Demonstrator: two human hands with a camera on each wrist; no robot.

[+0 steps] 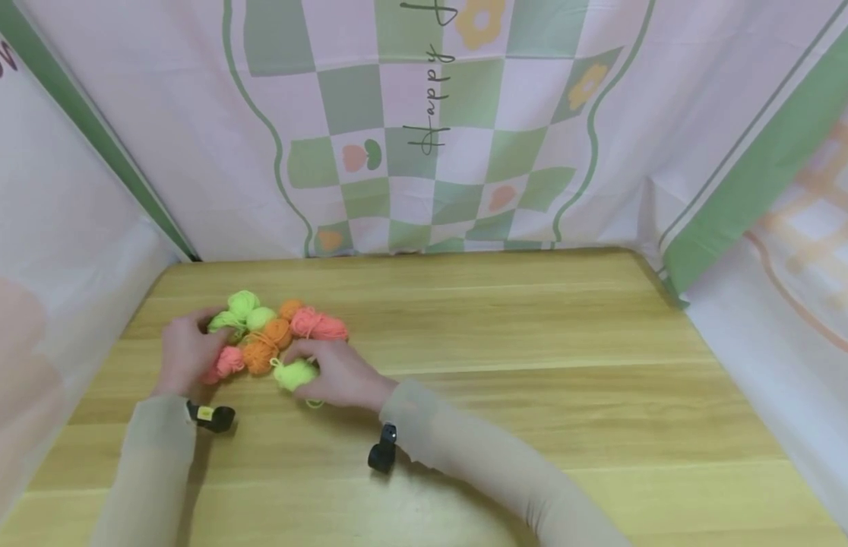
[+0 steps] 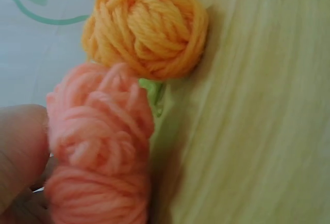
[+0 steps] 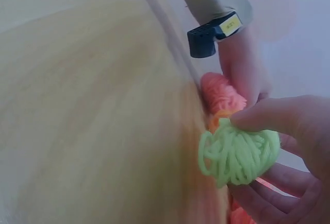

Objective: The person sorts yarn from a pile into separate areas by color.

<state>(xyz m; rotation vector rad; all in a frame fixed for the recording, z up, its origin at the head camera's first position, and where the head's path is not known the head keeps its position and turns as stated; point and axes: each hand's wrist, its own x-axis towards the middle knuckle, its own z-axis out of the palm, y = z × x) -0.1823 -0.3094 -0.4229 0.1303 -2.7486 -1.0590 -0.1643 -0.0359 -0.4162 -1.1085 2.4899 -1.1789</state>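
Near the left edge of the wooden desk [image 1: 506,334], our right hand [image 1: 342,376] has its fingers [image 3: 273,118] pinched around a lime-green yarn ball [image 3: 238,152] at the front of the cluster of yarn balls [image 1: 276,334]. Our left hand [image 1: 185,353] curls against a pink yarn ball [image 2: 100,141]. We judge a light pinch best, lifting clear so loose strands don't snag the orange yarn ball [image 2: 147,26].
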